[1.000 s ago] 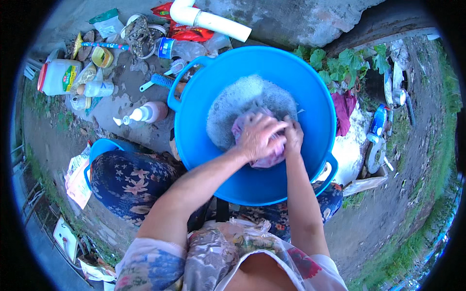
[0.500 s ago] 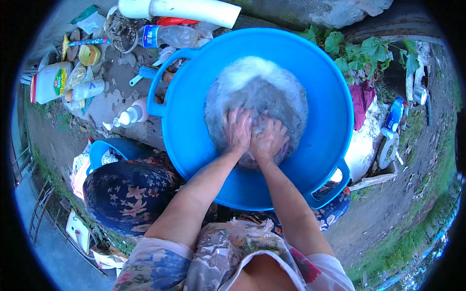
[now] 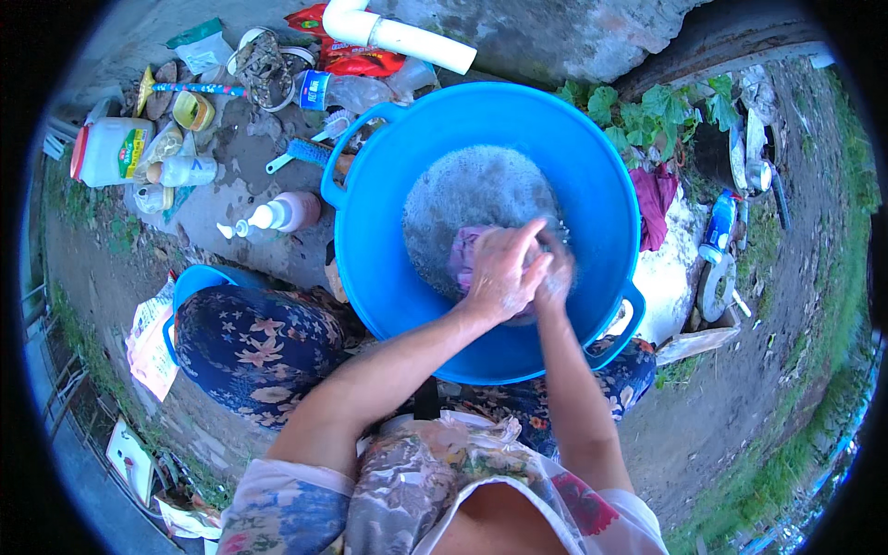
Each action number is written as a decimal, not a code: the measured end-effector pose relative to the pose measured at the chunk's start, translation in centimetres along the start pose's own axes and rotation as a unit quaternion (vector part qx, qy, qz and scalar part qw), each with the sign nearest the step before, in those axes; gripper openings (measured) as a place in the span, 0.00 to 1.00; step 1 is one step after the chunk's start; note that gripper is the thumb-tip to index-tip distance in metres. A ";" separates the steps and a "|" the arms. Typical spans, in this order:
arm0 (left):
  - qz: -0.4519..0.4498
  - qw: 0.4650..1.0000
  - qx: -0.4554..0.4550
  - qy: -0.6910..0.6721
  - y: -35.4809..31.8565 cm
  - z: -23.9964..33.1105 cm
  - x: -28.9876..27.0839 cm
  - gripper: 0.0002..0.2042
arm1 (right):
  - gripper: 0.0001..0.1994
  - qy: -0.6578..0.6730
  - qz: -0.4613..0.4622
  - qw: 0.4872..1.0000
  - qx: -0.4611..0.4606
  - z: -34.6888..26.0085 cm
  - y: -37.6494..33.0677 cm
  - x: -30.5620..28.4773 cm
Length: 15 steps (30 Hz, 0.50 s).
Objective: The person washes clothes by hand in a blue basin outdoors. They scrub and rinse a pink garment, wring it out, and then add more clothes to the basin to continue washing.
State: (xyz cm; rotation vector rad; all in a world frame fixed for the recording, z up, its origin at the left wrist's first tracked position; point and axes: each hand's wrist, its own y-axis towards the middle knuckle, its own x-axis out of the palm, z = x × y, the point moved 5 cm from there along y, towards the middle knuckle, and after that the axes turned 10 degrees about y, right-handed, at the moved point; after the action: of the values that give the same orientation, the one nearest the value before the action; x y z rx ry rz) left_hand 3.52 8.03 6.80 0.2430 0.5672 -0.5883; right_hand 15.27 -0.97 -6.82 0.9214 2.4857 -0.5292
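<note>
A large blue basin [image 3: 601, 157] with two handles stands before me, with grey, sudsy water [image 3: 476, 185] in its bottom. A wet pinkish-purple cloth [image 3: 464, 254] shows in the water just left of my hands. My left hand [image 3: 504, 268] is raised over the basin's near right part, wet, its fingers and thumb apart with nothing seen between them. Close against it is my right hand [image 3: 556, 268], partly covered by the left and smeared by motion, so its grip is hidden.
Left of the basin are a pink pump bottle [image 3: 294, 212], a blue brush [image 3: 308, 151], a white jug [image 3: 111, 151] and a smaller blue bucket [image 3: 205, 277]. A white pipe [image 3: 421, 42] lies beyond. On the right are leafy plants [image 3: 647, 120], a maroon cloth [image 3: 653, 208] and a blue bottle [image 3: 719, 227].
Both hands have come up from the suds and shifted right, now meeting each other. More of the purple cloth shows, and the foam has spread thinner. The view has shifted slightly.
</note>
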 end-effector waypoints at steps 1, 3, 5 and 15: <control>0.029 0.987 0.029 0.155 -1.1 0.1 -0.8 0.18 | 0.21 -0.080 -0.009 0.996 -0.042 -1.5 -2.5 1.2; 0.013 0.956 -0.024 0.292 -3.7 -2.5 -0.4 0.17 | 0.22 -0.202 -0.023 0.977 -0.069 -4.2 -6.9 3.4; -0.001 0.954 -0.117 0.275 -5.3 -6.5 0.3 0.16 | 0.24 -0.132 0.004 0.991 -0.007 -5.1 -7.4 5.0; -0.173 0.935 -0.156 0.267 -0.9 -12.9 3.1 0.11 | 0.20 -0.245 -0.119 0.958 0.092 -4.5 -1.6 6.5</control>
State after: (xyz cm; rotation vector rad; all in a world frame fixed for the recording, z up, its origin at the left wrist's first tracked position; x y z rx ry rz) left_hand -0.47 10.68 -5.56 -0.0072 1.2362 -0.7659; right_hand 8.59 3.47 -6.07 0.4725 2.1200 -0.9542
